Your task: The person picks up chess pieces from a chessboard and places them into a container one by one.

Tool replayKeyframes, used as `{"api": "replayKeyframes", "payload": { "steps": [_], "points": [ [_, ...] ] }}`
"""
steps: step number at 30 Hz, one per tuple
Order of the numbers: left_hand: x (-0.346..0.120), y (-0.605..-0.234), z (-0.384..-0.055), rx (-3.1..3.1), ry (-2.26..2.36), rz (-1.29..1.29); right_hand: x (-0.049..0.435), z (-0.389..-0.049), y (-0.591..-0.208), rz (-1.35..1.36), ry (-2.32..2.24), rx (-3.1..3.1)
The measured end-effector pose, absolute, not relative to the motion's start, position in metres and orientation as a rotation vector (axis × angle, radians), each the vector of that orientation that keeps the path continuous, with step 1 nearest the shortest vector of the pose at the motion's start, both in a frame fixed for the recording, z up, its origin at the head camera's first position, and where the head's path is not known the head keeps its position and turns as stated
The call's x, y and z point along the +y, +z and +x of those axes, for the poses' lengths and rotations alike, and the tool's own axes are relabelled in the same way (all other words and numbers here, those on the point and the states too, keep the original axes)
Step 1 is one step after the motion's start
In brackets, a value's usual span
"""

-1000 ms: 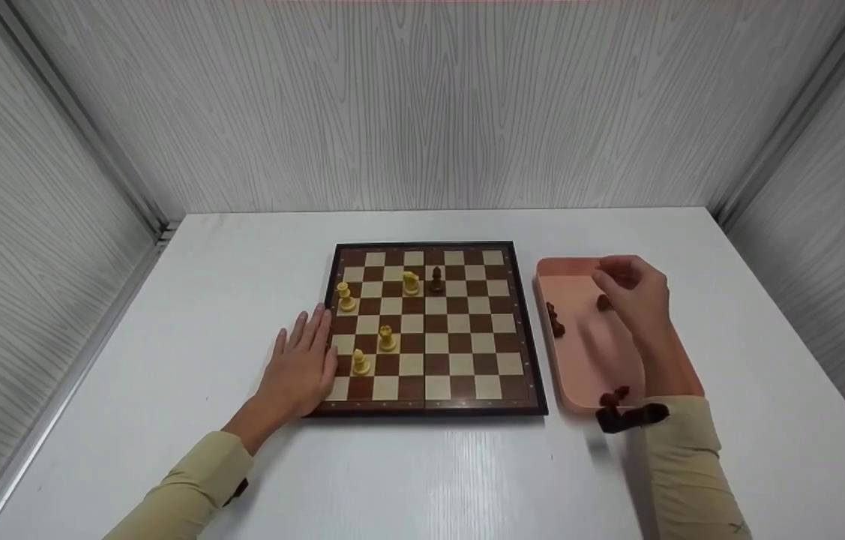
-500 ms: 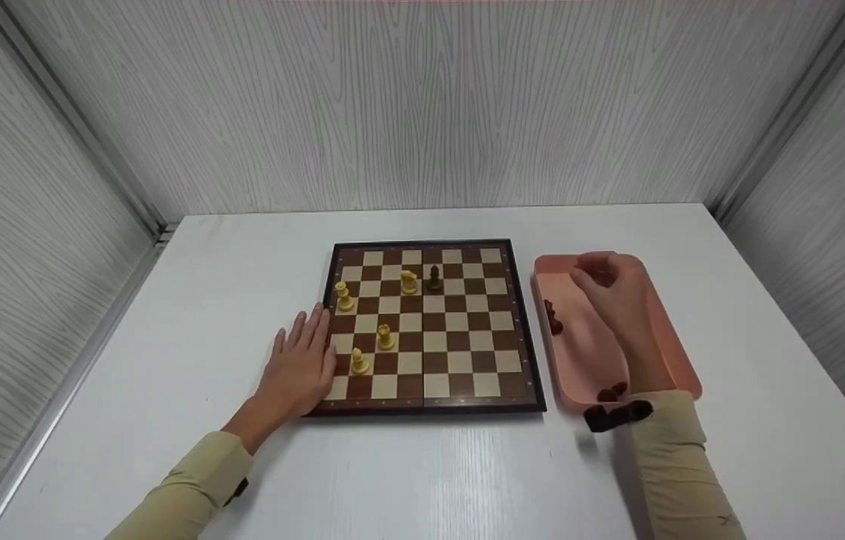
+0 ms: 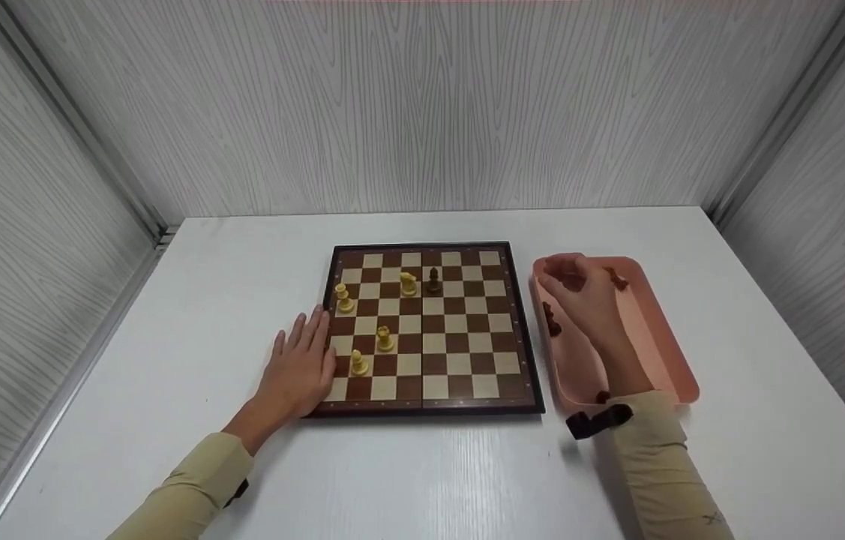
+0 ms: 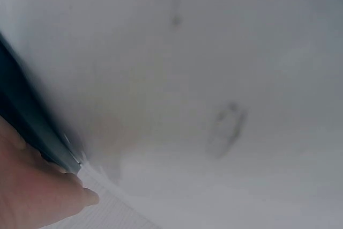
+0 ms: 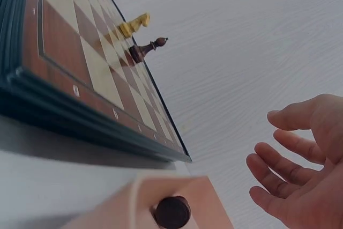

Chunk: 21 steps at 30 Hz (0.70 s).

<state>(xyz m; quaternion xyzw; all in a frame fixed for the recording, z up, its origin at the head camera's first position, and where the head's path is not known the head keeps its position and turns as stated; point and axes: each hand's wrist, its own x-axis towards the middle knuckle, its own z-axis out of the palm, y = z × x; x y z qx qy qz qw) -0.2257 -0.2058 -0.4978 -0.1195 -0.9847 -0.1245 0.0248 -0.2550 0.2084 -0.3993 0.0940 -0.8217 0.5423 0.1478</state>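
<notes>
My left hand (image 3: 298, 367) lies flat with straight fingers along the left edge of the chessboard (image 3: 457, 343). Over the far left part of a pink tray (image 3: 660, 330), my right hand (image 3: 591, 304) hovers. In the right wrist view its fingers (image 5: 281, 164) are loosely curved with nothing between them. Dark chess pieces lie in the tray: one along the left wall (image 3: 551, 320), another dark piece (image 3: 617, 278) at the far end, and a third dark piece (image 3: 602, 397) at the near end, partly hidden by the wrist.
On the board stand a dark bishop (image 3: 434, 280), a cream knight (image 3: 408, 283) beside it, a tall cream piece (image 3: 345, 298) at the left edge, a cream rook (image 3: 385, 338) and a cream pawn (image 3: 359, 363). Grey wood-grain walls (image 3: 422, 105) enclose the white table (image 3: 437, 472).
My right hand has moved left across the tray, uncovering the dark piece at its far end. My left hand and the pieces on the board have stayed put.
</notes>
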Motion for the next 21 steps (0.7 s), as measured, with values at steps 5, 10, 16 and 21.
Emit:
{"api": "replayKeyframes", "payload": {
  "steps": [5, 10, 16, 21],
  "points": [
    [-0.206, -0.5, -0.226, -3.047, -0.39, -0.373, 0.212, -0.274, -0.422, 0.33, 1.599, -2.35],
    [-0.207, -0.501, -0.227, -3.057, -0.386, -0.375, 0.205, -0.286, -0.437, 0.355, 1.618, -2.344],
    [-0.208, -0.502, -0.226, -3.027, -0.41, -0.388, 0.187, -0.291, -0.443, 0.377, 1.618, -2.344],
    [-0.208, -0.501, -0.226, -3.017, -0.423, -0.393, 0.176, -0.293, -0.442, 0.381, 1.6, -2.361]
  ]
}}
